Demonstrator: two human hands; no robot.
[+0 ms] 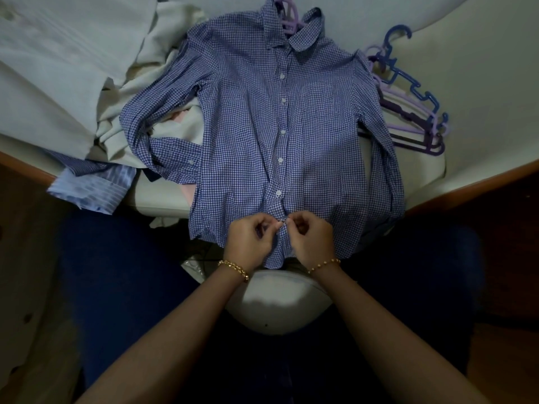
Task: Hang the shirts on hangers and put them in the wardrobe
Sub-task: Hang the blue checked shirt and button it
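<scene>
A blue-and-white checked shirt lies flat on the bed, front up, collar away from me, buttoned down its placket. A lilac hanger sticks out of the collar. My left hand and my right hand meet at the lowest part of the placket near the hem, both pinching the fabric around a small white button. A gold bracelet sits on each wrist.
A stack of blue and purple hangers lies to the right of the shirt. A heap of pale clothes and a striped blue shirt lie on the left. The bed's wooden edge curves along both sides.
</scene>
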